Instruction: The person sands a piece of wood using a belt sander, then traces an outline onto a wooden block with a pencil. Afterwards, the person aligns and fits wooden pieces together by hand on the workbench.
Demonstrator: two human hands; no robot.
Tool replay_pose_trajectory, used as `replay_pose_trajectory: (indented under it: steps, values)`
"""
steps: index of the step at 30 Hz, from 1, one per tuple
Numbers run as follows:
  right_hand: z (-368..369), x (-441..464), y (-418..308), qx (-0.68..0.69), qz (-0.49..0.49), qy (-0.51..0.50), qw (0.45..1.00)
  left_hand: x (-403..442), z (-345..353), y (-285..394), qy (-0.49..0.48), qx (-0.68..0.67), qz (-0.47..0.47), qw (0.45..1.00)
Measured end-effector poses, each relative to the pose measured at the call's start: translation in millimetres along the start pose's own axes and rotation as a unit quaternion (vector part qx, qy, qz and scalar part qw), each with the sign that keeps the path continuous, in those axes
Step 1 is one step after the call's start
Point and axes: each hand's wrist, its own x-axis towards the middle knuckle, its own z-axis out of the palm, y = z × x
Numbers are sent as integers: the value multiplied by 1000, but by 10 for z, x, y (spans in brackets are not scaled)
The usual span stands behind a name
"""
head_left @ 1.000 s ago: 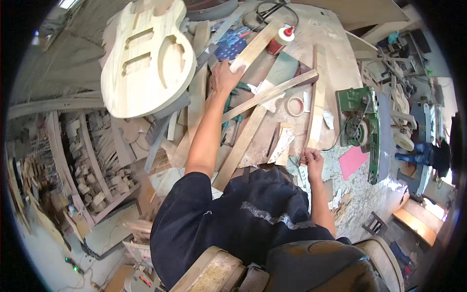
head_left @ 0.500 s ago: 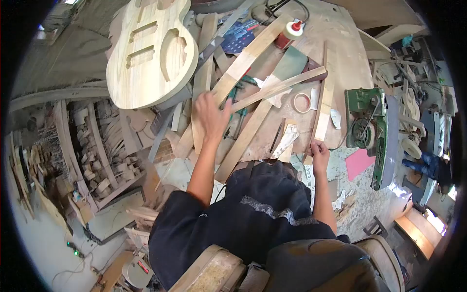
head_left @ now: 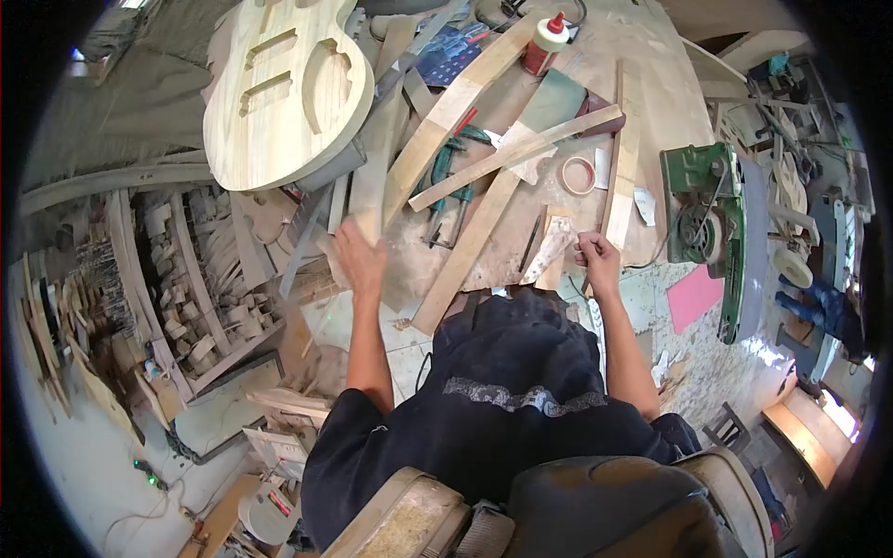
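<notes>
My left hand [head_left: 361, 256] is at the near end of a pale wooden strip [head_left: 379, 172], its fingers and thumb around that end, slightly blurred. To its right lies a longer two-toned strip [head_left: 446, 116]. My right hand [head_left: 600, 262] is closed, with fingertips pinched; whatever may be between them is hidden. It is beside the near end of another wooden strip [head_left: 621, 177] and a paint-spotted pale piece [head_left: 556, 244]. Between the hands, a thin strip [head_left: 521, 156] crosses a wider one [head_left: 470, 251]. Green clamps [head_left: 445, 177] lie under the thin strip's left end.
A guitar body [head_left: 288, 102] with cut cavities lies at the upper left. A red-and-white glue bottle [head_left: 545, 45] stands at the back, with a tape roll [head_left: 578, 175] nearer. The green sanding machine [head_left: 698, 205] stands right of the table. Wood scraps [head_left: 205, 325] fill shelving at the left.
My left hand has moved down and left, to the strip's near end. My right hand has moved slightly up and left, off the right strip's end. The left strips have shifted.
</notes>
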Motion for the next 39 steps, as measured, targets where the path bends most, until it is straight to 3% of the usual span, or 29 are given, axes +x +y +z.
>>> replay_pose_trajectory:
  steps: [8,12,15,17,23,27,35,39]
  values:
    - [-423,-109,306,23,4,74,997,178,-262,-200,-4,33,4,999]
    - [-613,-77,462,-78,-33,135,987,201,-110,-343,40,39,34,998]
    - [-730,7,726,-210,-141,239,937,249,-55,-195,83,61,96,990]
    - [-788,1,873,-242,-102,264,928,308,69,-76,103,23,164,981]
    - [-782,-171,1010,-234,-28,211,949,455,57,440,37,108,248,962]
    - [-672,-320,925,-236,-15,218,947,431,261,490,-50,-1,235,971]
    - [-540,-373,1004,-297,-28,173,939,92,460,637,18,-31,281,959]
    - [-511,-308,966,-333,5,155,930,-305,585,841,-110,-136,237,956]
